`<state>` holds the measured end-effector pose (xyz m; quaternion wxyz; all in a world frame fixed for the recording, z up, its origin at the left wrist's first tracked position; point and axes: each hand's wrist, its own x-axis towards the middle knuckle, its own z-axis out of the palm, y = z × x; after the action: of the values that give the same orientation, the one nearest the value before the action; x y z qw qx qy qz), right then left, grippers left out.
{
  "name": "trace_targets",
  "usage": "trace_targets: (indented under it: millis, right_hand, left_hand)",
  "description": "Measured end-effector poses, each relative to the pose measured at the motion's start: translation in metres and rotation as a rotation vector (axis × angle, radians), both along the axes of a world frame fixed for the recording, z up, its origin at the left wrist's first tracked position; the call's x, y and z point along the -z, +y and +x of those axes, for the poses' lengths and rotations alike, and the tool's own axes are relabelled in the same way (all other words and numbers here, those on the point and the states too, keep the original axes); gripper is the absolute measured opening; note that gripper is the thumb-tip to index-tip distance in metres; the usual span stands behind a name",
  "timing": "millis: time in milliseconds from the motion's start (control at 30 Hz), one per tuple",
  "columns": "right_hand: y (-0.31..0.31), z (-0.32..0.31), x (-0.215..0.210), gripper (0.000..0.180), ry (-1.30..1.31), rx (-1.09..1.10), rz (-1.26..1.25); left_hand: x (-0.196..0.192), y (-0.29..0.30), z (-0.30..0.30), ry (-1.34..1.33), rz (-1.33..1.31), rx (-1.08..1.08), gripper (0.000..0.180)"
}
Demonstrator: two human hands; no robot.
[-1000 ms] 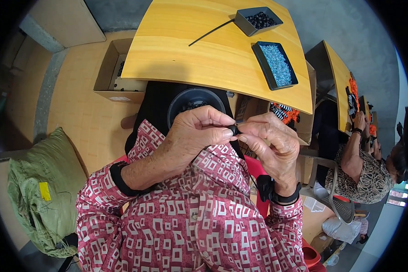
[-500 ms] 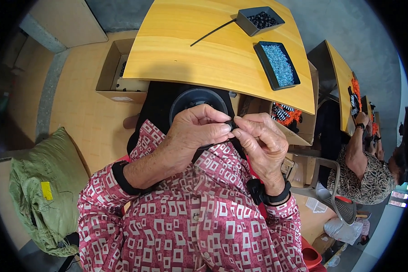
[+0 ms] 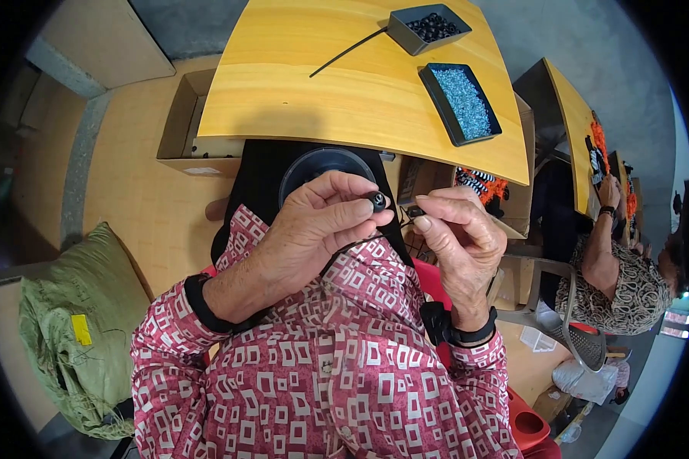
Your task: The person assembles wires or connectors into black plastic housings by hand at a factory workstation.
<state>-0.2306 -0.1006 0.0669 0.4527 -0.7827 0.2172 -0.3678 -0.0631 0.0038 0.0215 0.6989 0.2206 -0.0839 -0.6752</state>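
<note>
Over my lap, my left hand (image 3: 318, 222) pinches a small black bead-like piece (image 3: 377, 200) with a light ring at its end, between thumb and fingers. A short gap to the right, my right hand (image 3: 463, 233) pinches another small black piece (image 3: 415, 212) between thumb and fingertips. A thin black cord (image 3: 360, 243) runs below the hands; where its ends go is hidden by the fingers. Behind my left hand stands a dark round bucket (image 3: 289, 180) between my legs, its contents mostly hidden.
On the yellow wooden table (image 3: 298, 61) lie a tray of black beads (image 3: 434, 28), a black stick and a tray of pale blue bits (image 3: 461, 99). Cardboard boxes (image 3: 200, 164) stand below. A green sack (image 3: 80, 306) sits left; another person (image 3: 616, 283) works at the right.
My hands have moved apart, the right one going rightward, so the two black pieces now show separately. The view has shifted slightly. At the right, the other person's hand has moved up.
</note>
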Motion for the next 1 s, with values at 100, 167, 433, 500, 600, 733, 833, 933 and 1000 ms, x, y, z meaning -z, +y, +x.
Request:
trace_targets:
  millis: [100, 167, 433, 500, 600, 733, 833, 933, 1000]
  right_hand:
    - [-0.001, 0.003, 0.003, 0.020, -0.010, -0.028, -0.040]
    - [-0.001, 0.005, 0.001, 0.020, 0.015, -0.042, -0.087]
    - [-0.001, 0.013, 0.001, 0.022, 0.048, -0.099, -0.164]
    - [0.000, 0.013, 0.000, 0.021, 0.076, -0.087, -0.121]
    - [0.000, 0.014, 0.000, 0.020, 0.081, -0.087, -0.122]
    - [0.001, 0.011, 0.000, 0.020, 0.091, -0.079, -0.111]
    - [0.001, 0.011, 0.000, 0.020, 0.038, -0.059, -0.022]
    - [0.002, 0.016, -0.002, 0.020, 0.036, -0.088, -0.084]
    - [0.004, 0.018, -0.001, 0.019, 0.018, -0.094, -0.067]
  left_hand:
    - [0.002, 0.002, -0.005, -0.027, -0.011, 0.007, 0.018]
    - [0.006, 0.002, -0.003, -0.004, -0.003, 0.013, 0.018]
    - [0.007, 0.004, -0.007, -0.054, -0.045, 0.002, 0.019]
    - [0.006, 0.005, -0.009, -0.063, 0.000, -0.021, 0.016]
    - [0.008, 0.005, -0.010, -0.053, 0.006, -0.013, 0.016]
    - [0.012, 0.005, -0.009, -0.021, -0.029, -0.013, 0.020]
    - [0.012, 0.006, -0.005, 0.065, -0.077, -0.032, 0.019]
    - [0.014, 0.007, -0.009, 0.001, -0.060, -0.018, 0.018]
    - [0.011, 0.008, -0.006, -0.006, -0.076, -0.031, 0.018]
